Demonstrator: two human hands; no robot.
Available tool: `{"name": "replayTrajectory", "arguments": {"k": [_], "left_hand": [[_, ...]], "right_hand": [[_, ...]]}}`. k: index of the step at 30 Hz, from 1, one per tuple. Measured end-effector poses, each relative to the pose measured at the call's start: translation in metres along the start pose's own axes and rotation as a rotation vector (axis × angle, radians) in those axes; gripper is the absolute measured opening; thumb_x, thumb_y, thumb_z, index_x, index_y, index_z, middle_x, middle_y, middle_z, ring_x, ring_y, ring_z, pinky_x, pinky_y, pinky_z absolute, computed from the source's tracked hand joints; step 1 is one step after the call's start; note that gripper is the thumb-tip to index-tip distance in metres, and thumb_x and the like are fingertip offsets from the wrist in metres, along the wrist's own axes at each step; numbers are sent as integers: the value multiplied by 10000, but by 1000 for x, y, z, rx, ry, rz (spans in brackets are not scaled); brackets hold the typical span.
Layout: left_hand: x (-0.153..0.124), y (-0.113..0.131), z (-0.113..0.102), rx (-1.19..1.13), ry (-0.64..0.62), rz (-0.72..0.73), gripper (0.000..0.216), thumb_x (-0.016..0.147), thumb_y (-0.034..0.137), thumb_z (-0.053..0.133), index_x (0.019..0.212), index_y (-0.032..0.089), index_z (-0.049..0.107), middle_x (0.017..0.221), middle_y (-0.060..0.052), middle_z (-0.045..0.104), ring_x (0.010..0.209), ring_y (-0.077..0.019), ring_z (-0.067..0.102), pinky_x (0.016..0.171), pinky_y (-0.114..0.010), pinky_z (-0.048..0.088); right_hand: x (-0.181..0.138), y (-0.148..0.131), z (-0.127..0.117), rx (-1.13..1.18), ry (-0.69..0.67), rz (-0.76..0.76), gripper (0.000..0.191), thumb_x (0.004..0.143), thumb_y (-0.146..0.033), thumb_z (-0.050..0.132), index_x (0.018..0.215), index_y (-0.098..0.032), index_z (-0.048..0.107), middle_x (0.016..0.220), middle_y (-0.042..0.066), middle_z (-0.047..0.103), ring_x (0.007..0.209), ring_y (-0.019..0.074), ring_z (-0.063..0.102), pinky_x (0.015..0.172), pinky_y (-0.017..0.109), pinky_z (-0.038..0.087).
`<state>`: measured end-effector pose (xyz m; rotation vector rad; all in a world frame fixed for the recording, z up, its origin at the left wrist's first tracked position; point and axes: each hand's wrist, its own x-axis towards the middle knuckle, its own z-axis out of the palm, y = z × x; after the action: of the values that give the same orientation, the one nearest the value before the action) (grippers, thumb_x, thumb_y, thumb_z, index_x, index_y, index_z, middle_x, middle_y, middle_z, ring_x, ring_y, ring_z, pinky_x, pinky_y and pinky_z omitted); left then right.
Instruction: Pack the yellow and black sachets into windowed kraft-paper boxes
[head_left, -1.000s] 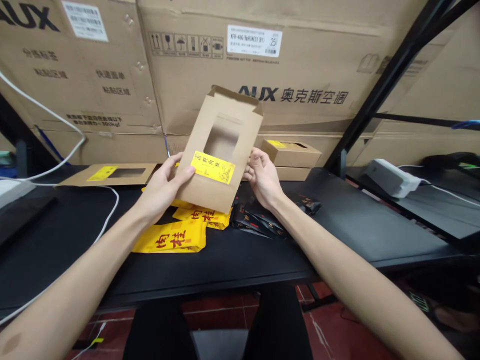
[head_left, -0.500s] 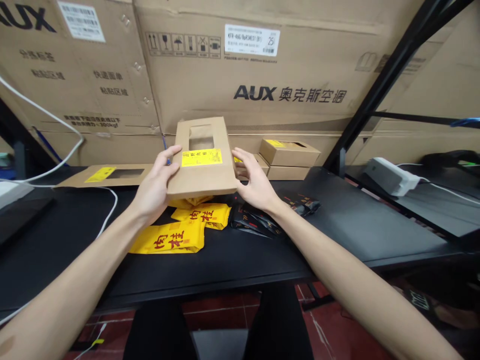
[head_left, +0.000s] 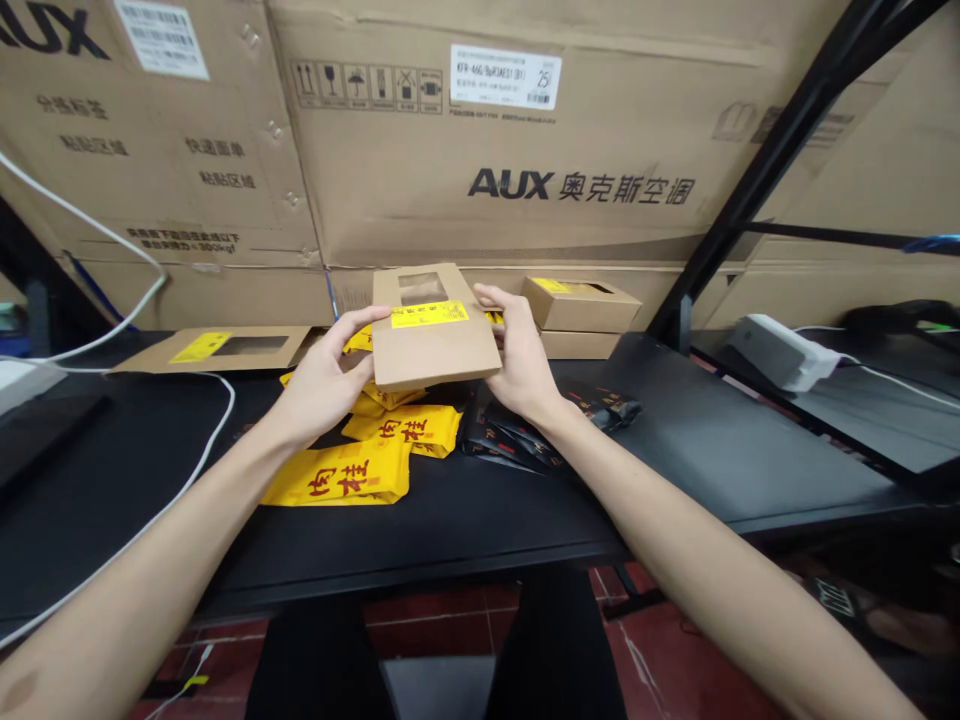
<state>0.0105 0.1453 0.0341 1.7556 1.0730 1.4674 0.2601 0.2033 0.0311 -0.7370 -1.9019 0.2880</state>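
Observation:
A brown cardboard box [head_left: 436, 355] with a window and a yellow label is held up above the table, tilted towards me. My left hand [head_left: 328, 378] grips its left side, fingers on the edge and thumb at the lower corner. On the opposite side my right hand [head_left: 523, 358] is closed round the right edge; part of its fingers is hidden. Below the box lie several yellow packets [head_left: 346, 474] with red characters. Beside them, under my right hand, are several black packets [head_left: 504, 440].
Two stacked brown boxes [head_left: 581, 307] stand at the back right. A flat, unfolded box [head_left: 225, 348] lies at the back left near a white cable [head_left: 225, 425]. Large AUX cartons [head_left: 390, 180] wall off the rear. A white power adapter [head_left: 784, 352] sits beyond the rack post on the right.
Both hands have moved the box slightly right and lowered it, tipping its top away from me. More yellow packets now show behind it on the left.

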Motion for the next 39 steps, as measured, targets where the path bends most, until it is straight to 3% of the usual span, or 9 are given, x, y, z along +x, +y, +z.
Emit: {"name": "replayTrajectory", "arguments": {"k": [3, 6, 9, 18, 21, 26, 32, 39], "left_hand": [[1, 0, -1, 0, 18, -17, 531, 902, 476, 754, 1375, 275, 620, 1613, -104, 567, 1555, -312, 449, 1289, -538, 368], [2, 3, -2, 6, 43, -24, 520, 902, 475, 745, 1364, 272, 620, 1615, -111, 564, 1553, -324, 450, 1287, -560, 363], [3, 3, -2, 36, 60, -18, 486, 915, 429, 723, 1362, 266, 624, 1609, -113, 570, 1555, -316, 448, 1293, -562, 351], [1, -6, -6, 125, -26, 3, 504, 926, 387, 717, 1417, 316, 630, 1612, -71, 566, 1462, -309, 548, 1252, -512, 419], [1, -3, -5, 130, -48, 5, 546, 894, 359, 735, 1424, 296, 618, 1587, -83, 579, 1422, -314, 577, 1231, -524, 446], [0, 4, -2, 68, -54, -34, 612, 806, 300, 766, 1399, 267, 615, 1604, -118, 540, 1266, -313, 673, 1060, -484, 600], [-2, 1, -2, 63, -67, 8, 657, 748, 195, 756, 1385, 297, 632, 1614, -107, 497, 1344, -332, 613, 999, -470, 643], [-3, -2, -2, 68, -95, -6, 739, 726, 176, 776, 1426, 327, 592, 1648, -114, 425, 1278, -307, 657, 953, -436, 665]], "right_hand": [[0, -2, -4, -128, -124, -76, 614, 849, -295, 744, 1421, -300, 521, 1580, 151, 424, 1520, 349, 453, 1184, 613, 494], [1, -7, -8, -138, -260, -119, 747, 801, -544, 847, 1421, -302, 509, 1654, 161, 379, 1566, 388, 391, 1225, 668, 429], [0, -10, -9, -94, -301, -134, 733, 840, -640, 791, 1399, -271, 491, 1662, 188, 410, 1564, 376, 412, 1252, 663, 390], [2, -2, -6, -165, -222, -96, 546, 818, -286, 799, 1286, -251, 520, 1483, 135, 598, 1435, 319, 567, 1198, 558, 484], [2, -2, -6, -191, -218, -117, 524, 819, -267, 767, 1284, -235, 528, 1464, 151, 615, 1416, 328, 583, 1202, 558, 479], [0, -5, -6, -224, -218, -112, 532, 794, -255, 747, 1285, -240, 542, 1472, 149, 624, 1416, 344, 587, 1230, 576, 450], [1, -2, -5, -240, -211, -75, 503, 805, -255, 761, 1257, -243, 541, 1429, 139, 641, 1386, 344, 606, 1183, 583, 492], [1, 1, -3, -257, -199, -50, 519, 801, -224, 803, 1245, -236, 536, 1418, 144, 623, 1393, 349, 592, 1164, 582, 507]]}}
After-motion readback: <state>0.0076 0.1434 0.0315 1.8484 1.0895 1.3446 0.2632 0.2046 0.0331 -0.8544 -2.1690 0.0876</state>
